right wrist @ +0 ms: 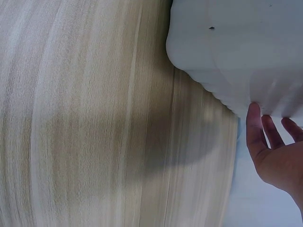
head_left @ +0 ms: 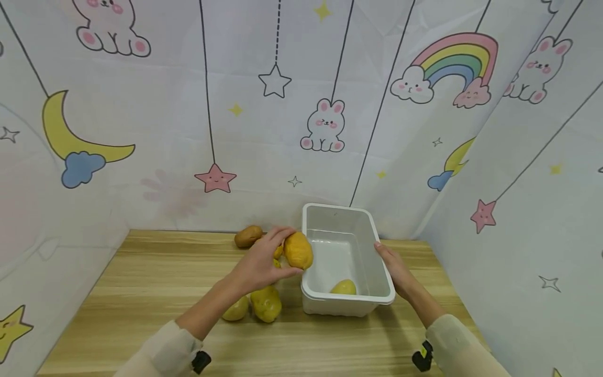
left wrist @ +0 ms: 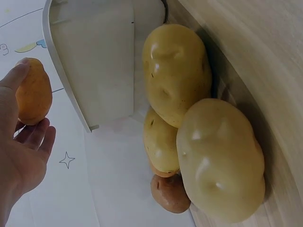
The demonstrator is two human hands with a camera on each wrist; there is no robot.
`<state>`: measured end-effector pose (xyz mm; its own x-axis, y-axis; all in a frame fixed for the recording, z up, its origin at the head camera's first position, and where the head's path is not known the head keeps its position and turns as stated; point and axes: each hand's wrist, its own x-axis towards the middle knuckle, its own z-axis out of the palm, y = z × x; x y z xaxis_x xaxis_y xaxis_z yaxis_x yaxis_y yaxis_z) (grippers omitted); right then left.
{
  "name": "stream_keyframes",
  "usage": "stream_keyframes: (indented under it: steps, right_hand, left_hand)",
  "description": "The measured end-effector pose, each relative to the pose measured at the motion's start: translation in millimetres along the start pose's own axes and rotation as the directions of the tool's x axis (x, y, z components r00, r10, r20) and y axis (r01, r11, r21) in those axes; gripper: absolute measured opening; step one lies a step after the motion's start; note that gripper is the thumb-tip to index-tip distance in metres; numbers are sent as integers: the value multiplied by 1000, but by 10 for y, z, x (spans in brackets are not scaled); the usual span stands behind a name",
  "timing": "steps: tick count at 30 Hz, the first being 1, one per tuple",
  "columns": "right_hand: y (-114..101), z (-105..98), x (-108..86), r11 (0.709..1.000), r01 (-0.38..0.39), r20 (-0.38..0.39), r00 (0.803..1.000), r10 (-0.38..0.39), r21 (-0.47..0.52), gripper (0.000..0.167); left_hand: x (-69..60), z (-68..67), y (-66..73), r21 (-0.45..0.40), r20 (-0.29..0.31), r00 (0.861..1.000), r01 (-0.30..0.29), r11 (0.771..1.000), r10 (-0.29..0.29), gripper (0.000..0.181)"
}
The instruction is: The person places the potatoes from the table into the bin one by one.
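Observation:
My left hand [head_left: 259,264] holds an orange-yellow potato [head_left: 298,251] between thumb and fingers, up by the left rim of a white plastic bin [head_left: 308,290]. In the left wrist view, that potato [left wrist: 35,92] shows at the far left. My right hand [head_left: 397,269] grips the bin's right side, a digit over the rim. The right wrist view has its fingers [right wrist: 255,127] against the outer wall. One yellow potato [head_left: 344,287] lies inside the bin. Left of the bin are a yellow potato [head_left: 266,303], a paler one [head_left: 235,309] and a brown one [head_left: 248,236]; others are partly hidden behind my left hand.
A wood-grain table [head_left: 165,277] carries everything. White cloth walls [head_left: 264,157] printed with rabbits, stars and a rainbow rise at the back and right. The bin stands near the back wall.

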<state>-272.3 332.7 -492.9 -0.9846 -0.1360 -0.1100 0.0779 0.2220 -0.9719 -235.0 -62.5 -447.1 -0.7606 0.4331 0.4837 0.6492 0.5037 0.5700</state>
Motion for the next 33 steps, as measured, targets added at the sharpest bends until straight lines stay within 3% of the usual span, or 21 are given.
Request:
stream_keyframes:
  steps: [7, 13, 33]
  right_hand:
    - [-11, 0, 0, 1000, -9, 2, 1000, 9, -5, 72]
    - [-18, 4, 7, 1000, -16, -1, 1000, 16, -7, 73]
    - [34, -22, 22, 1000, 3, 7, 1000, -3, 1, 73]
  left_hand:
    - [10, 98, 54, -22, 22, 999, -23, 1000, 23, 89]
    - [13, 182, 112, -11, 70, 997, 16, 1000, -15, 88]
    - [59, 312, 209, 0, 127, 990, 62, 998, -62, 90]
